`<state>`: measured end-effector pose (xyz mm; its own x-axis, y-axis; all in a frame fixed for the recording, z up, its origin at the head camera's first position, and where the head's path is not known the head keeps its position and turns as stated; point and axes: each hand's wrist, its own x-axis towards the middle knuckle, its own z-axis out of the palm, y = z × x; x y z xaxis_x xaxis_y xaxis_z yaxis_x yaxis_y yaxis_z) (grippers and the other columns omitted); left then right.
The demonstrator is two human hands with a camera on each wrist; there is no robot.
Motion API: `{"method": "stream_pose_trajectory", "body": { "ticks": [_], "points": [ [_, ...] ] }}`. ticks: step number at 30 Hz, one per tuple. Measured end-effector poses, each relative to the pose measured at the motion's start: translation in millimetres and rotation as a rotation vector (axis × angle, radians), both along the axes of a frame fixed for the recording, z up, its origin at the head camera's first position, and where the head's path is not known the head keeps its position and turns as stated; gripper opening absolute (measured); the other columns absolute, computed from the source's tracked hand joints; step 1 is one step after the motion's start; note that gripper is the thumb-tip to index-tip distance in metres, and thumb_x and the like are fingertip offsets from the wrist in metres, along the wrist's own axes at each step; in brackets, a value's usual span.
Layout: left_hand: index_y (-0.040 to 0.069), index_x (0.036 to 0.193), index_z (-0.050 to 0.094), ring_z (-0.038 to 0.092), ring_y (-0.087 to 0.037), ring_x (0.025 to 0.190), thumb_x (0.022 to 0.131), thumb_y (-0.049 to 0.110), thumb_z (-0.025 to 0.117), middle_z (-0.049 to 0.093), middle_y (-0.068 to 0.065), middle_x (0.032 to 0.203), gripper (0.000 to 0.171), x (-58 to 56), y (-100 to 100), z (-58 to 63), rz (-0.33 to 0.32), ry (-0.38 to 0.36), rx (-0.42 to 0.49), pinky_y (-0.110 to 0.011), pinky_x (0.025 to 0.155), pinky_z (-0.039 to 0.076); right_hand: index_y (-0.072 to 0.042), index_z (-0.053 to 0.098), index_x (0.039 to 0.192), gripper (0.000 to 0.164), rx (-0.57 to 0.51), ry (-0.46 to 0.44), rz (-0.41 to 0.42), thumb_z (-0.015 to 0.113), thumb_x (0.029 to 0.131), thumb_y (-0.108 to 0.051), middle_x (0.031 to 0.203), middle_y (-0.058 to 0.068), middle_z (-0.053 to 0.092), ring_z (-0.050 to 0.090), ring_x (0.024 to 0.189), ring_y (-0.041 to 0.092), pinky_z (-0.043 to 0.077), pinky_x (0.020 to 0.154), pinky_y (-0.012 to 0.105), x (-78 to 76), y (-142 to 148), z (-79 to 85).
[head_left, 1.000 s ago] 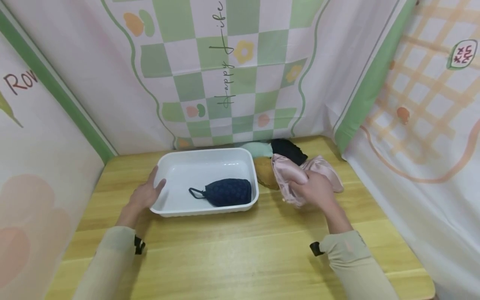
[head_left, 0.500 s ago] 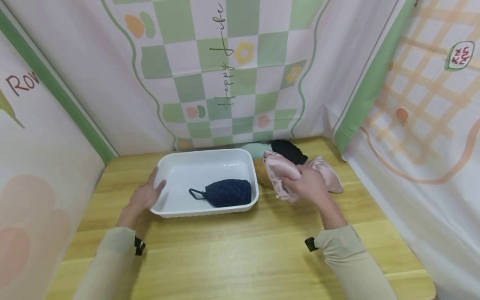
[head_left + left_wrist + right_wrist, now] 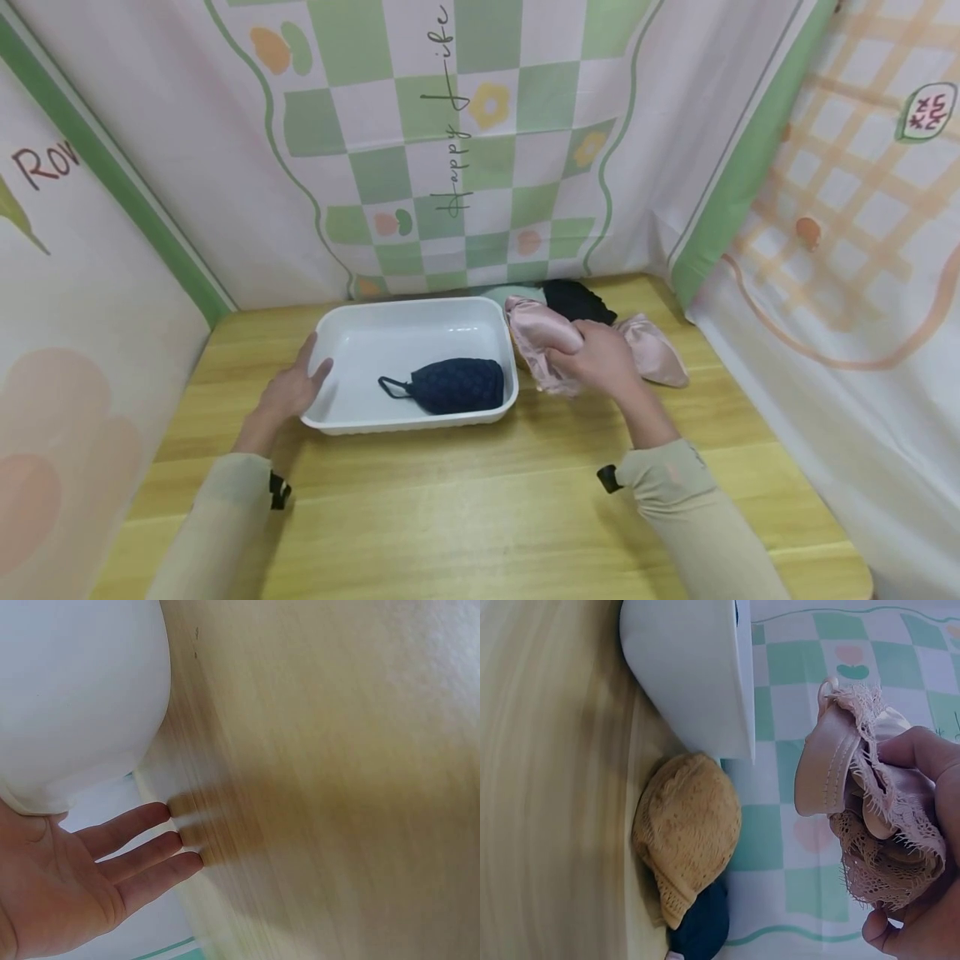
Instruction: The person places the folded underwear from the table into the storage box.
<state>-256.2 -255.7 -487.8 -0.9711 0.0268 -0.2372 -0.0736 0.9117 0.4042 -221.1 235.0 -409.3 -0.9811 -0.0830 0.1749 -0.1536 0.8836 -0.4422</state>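
Note:
My right hand grips a pink satin bra with lace trim, close beside the white tray's right end. The bra's other cup shows beyond the hand. In the right wrist view the thumb presses the gathered lace bra against the fingers. My left hand rests at the left rim of the white tray, its thumb over the edge. In the left wrist view this hand has straight fingers outside the tray, tips at the tabletop. A folded navy bra with a strap loop lies inside the tray.
Behind the pink bra lie a black bra and a mint piece. A tan lace bra sits on the table by the tray's right end. The wooden table meets a checkered curtain at the back.
My right hand has carried the held part of the pink bra left, toward the tray, covering more of the tan bra. The left hand and tray have stayed in place.

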Motion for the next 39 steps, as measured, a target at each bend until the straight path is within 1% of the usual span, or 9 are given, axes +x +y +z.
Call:
{"method": "stream_pose_trajectory", "body": {
  "ticks": [3, 8, 14, 17, 20, 25, 30, 36, 39],
  "points": [
    [0.02, 0.159, -0.019, 0.046, -0.062, 0.126, 0.102, 0.066, 0.012, 0.036, -0.042, 0.147, 0.079, 0.1, -0.6, -0.8, -0.006, 0.01, -0.003, -0.068, 0.101, 0.042, -0.012, 0.061, 0.085, 0.037, 0.029, 0.022, 0.023, 0.071, 0.083, -0.047, 0.079, 0.007, 0.064, 0.056, 0.068, 0.025, 0.044, 0.063, 0.038, -3.0, -6.8, 1.3],
    [0.02, 0.159, -0.019, 0.045, -0.062, 0.127, 0.102, 0.066, 0.011, 0.035, -0.041, 0.148, 0.079, 0.4, -0.9, -1.2, -0.007, 0.017, -0.004, -0.068, 0.103, 0.041, -0.01, 0.066, 0.091, 0.038, 0.056, 0.045, 0.062, 0.071, 0.081, -0.045, 0.086, 0.01, 0.069, 0.061, 0.078, 0.029, 0.049, 0.072, 0.045, -7.9, -17.8, 4.5],
    [0.018, 0.159, -0.017, 0.044, -0.062, 0.128, 0.102, 0.066, 0.012, 0.033, -0.04, 0.15, 0.08, -0.1, -0.9, -1.1, -0.003, 0.011, 0.0, -0.068, 0.103, 0.041, -0.011, 0.067, 0.089, 0.034, 0.077, 0.057, 0.107, 0.072, 0.078, -0.044, 0.087, 0.009, 0.069, 0.063, 0.084, 0.031, 0.049, 0.073, 0.046, -11.9, -31.0, 7.4],
    [0.018, 0.159, -0.017, 0.044, -0.062, 0.128, 0.101, 0.066, 0.012, 0.033, -0.041, 0.149, 0.08, -0.2, -1.1, -1.6, -0.002, 0.012, 0.0, -0.067, 0.103, 0.041, -0.012, 0.068, 0.09, 0.035, 0.078, 0.063, 0.129, 0.072, 0.078, -0.044, 0.088, 0.008, 0.07, 0.063, 0.087, 0.031, 0.049, 0.075, 0.046, -13.2, -35.9, 8.4],
    [0.019, 0.159, -0.017, 0.045, -0.062, 0.128, 0.101, 0.066, 0.012, 0.034, -0.041, 0.149, 0.08, -0.3, -1.4, -2.4, -0.004, 0.016, 0.0, -0.067, 0.103, 0.041, -0.012, 0.068, 0.093, 0.035, 0.068, 0.062, 0.144, 0.073, 0.078, -0.043, 0.088, 0.007, 0.07, 0.063, 0.087, 0.03, 0.049, 0.075, 0.045, -14.3, -39.5, 8.7],
    [0.019, 0.159, -0.017, 0.046, -0.062, 0.127, 0.101, 0.066, 0.012, 0.035, -0.041, 0.149, 0.08, -0.8, -2.1, -3.0, -0.007, 0.023, 0.004, -0.067, 0.103, 0.042, -0.013, 0.068, 0.092, 0.035, 0.085, 0.056, 0.145, 0.071, 0.079, -0.045, 0.09, 0.005, 0.071, 0.062, 0.089, 0.029, 0.049, 0.075, 0.045, -15.3, -45.6, 8.9],
    [0.019, 0.159, -0.017, 0.046, -0.062, 0.127, 0.101, 0.066, 0.012, 0.035, -0.041, 0.149, 0.08, -0.8, -2.2, -2.6, -0.005, 0.021, 0.007, -0.067, 0.103, 0.041, -0.012, 0.067, 0.094, 0.037, 0.102, 0.062, 0.164, 0.07, 0.079, -0.045, 0.093, 0.008, 0.071, 0.063, 0.093, 0.032, 0.049, 0.079, 0.049, -16.8, -53.1, 9.9],
    [0.02, 0.159, -0.018, 0.043, -0.062, 0.129, 0.101, 0.067, 0.012, 0.032, -0.04, 0.15, 0.08, -0.3, -1.1, -1.1, -0.001, 0.012, 0.013, -0.068, 0.104, 0.04, -0.011, 0.068, 0.097, 0.036, 0.108, 0.097, 0.202, 0.069, 0.078, -0.042, 0.093, 0.007, 0.071, 0.063, 0.091, 0.03, 0.048, 0.08, 0.051, -19.8, -62.8, 7.2],
    [0.02, 0.159, -0.018, 0.043, -0.062, 0.129, 0.101, 0.066, 0.013, 0.032, -0.04, 0.151, 0.08, 0.0, -0.6, -0.3, 0.003, 0.007, 0.013, -0.068, 0.105, 0.039, -0.012, 0.067, 0.098, 0.037, 0.117, 0.084, 0.21, 0.07, 0.078, -0.043, 0.093, 0.006, 0.071, 0.063, 0.092, 0.03, 0.048, 0.083, 0.051, -21.1, -67.7, 5.8]
  ]
}}
